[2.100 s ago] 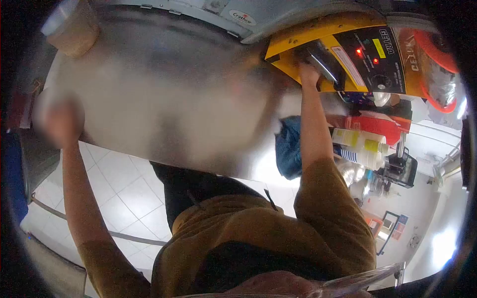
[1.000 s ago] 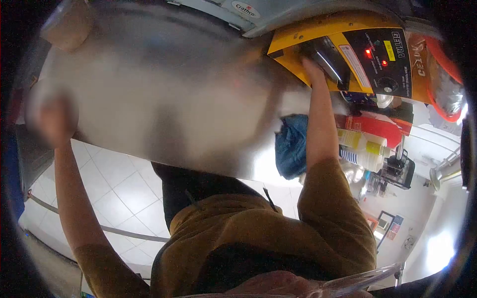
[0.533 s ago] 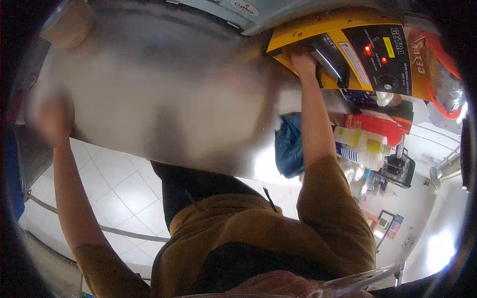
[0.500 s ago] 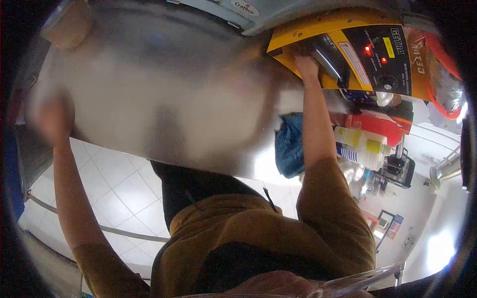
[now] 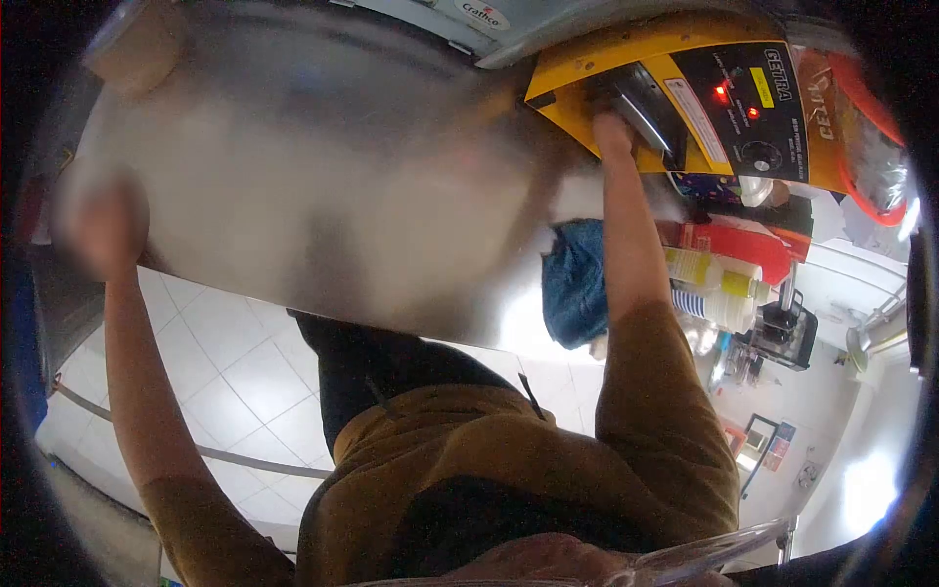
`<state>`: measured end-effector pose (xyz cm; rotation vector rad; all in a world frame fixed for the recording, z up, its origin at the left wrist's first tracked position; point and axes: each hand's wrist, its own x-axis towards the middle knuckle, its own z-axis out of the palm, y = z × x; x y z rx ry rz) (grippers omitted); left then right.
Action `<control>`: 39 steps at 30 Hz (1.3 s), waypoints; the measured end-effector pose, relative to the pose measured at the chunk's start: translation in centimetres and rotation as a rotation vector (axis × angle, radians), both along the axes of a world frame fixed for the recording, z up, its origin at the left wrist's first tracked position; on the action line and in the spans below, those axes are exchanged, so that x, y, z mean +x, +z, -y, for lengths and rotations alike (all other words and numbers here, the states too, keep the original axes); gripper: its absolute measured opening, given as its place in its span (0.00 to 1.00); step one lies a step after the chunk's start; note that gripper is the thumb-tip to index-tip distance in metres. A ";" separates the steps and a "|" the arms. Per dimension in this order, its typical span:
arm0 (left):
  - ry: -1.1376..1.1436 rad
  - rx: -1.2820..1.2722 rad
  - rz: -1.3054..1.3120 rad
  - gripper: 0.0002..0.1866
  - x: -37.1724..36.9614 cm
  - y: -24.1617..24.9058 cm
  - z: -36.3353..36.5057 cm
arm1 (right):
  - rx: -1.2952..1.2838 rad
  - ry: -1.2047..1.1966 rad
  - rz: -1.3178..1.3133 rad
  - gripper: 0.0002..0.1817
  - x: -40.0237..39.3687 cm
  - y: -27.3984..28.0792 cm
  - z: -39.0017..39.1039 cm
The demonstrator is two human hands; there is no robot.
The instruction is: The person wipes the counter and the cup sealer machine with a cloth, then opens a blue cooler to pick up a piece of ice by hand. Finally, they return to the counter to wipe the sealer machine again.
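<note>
My right hand (image 5: pixel 612 130) reaches into the front opening of a yellow and black GETRA cup sealing machine (image 5: pixel 729 122). It sits close beside the machine's dark bar-shaped handle (image 5: pixel 646 115). Shadow inside the machine hides the fingers, so any grip there stays unseen. Far to the left, my left hand (image 5: pixel 103 227) is at the edge of the steel counter (image 5: pixel 411 225). A heavy blur covers that hand, and neither its fingers nor anything in them can be made out. Two red lights glow on the machine's black panel.
A blue cloth (image 5: pixel 575 284) lies on the counter near my right forearm. Bottles (image 5: pixel 719 274) and a red box (image 5: pixel 738 245) stand to the right. A pale round container (image 5: pixel 137 54) is at the upper left. Behind the counter is a Crathco-labelled machine (image 5: pixel 479 14).
My right hand has shifted slightly to the right and down, close to the machine's handle. My left hand has hardly moved.
</note>
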<state>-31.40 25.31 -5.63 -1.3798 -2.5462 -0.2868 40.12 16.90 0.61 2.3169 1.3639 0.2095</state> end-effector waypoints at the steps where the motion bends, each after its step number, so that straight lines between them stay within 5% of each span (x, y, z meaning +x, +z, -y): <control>1: -0.003 -0.003 0.007 0.42 0.3 0.3 0.1 | 0.123 0.016 -0.026 0.25 1.0 -1.2 -0.2; 4: -0.015 0.006 -0.017 0.42 0.2 0.2 0.2 | 0.084 0.078 0.058 0.27 1.2 -1.9 -0.5; 7: -0.016 0.007 -0.031 0.42 0.0 -0.1 0.1 | 0.313 0.009 -0.250 0.30 -4.2 2.3 -0.5; 12: -0.004 0.005 -0.024 0.43 0.2 0.1 0.1 | 0.484 0.022 -0.528 0.32 -0.6 2.0 -1.1; 17: -0.020 0.003 -0.029 0.44 0.1 -0.1 0.0 | 0.389 0.276 -0.216 0.31 -0.3 2.8 0.1; 25: -0.025 0.004 -0.005 0.44 0.2 0.2 0.2 | 0.147 0.074 0.015 0.33 -0.2 0.7 -0.2; 31: -0.024 0.015 -0.035 0.44 0.1 0.0 0.2 | 0.498 0.174 -0.161 0.35 1.9 -1.0 0.1; 39: 0.003 -0.054 -0.009 0.44 0.0 0.2 0.0 | 0.362 0.166 -0.117 0.39 -1.1 1.1 -0.3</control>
